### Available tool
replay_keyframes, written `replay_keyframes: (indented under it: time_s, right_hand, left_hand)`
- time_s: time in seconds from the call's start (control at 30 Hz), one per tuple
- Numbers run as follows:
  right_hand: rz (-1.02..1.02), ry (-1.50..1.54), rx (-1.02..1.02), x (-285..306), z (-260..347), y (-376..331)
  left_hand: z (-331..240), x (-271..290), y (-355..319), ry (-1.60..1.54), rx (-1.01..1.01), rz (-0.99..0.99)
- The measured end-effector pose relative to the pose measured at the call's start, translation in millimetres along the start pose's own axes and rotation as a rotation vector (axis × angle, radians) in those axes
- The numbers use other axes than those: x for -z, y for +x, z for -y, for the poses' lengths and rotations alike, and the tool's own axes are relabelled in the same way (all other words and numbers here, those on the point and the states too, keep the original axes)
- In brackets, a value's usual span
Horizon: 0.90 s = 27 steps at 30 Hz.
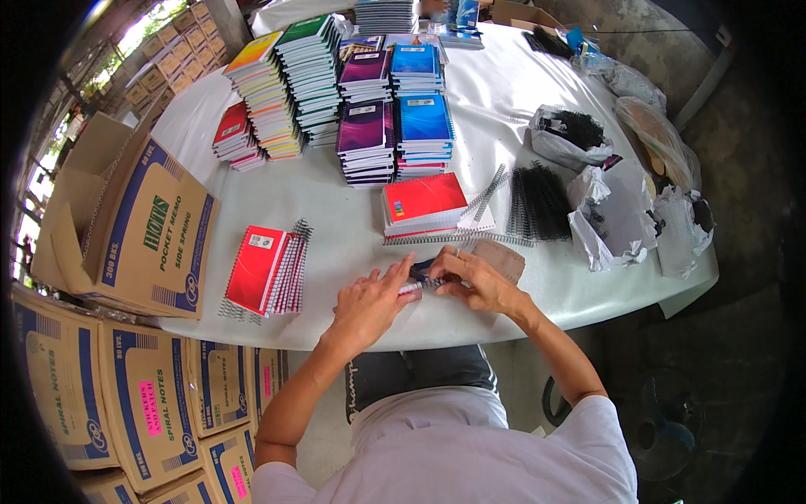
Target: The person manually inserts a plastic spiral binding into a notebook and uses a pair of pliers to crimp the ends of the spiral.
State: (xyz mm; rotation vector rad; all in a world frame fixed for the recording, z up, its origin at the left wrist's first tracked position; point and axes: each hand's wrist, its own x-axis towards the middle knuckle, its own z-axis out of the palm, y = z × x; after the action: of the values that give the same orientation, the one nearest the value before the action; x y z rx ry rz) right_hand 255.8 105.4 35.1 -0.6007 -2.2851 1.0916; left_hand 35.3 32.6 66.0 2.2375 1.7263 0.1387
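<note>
Both hands are meeting at the near edge of the white bench (336, 202). The left hand (369, 302) and right hand (474, 281) are together pinching a small notebook (420, 284), mostly hidden between the fingers. A red notebook (424, 202) is lying just beyond them, beside loose black spiral coils (537, 202). Another red notebook stack (264, 270) is sitting to the left, near a cardboard box (134, 227).
</note>
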Motion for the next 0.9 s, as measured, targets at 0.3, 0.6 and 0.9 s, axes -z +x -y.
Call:
replay_keyframes:
  time_s: [0.3, 0.6, 0.9]
  right_hand:
    - [0.088, -0.416, 0.128, -1, 7, 3]
    - [0.137, -0.342, 0.078, 1, 8, 4]
    - [0.261, -0.274, 0.008, 3, 5, 6]
  left_hand:
    - [-1, -8, 3, -0.075, -0.102, -0.014]
    - [2, -5, 6, 0.026, -0.046, 0.096]
    - [4, -7, 8, -0.045, -0.069, 0.072]
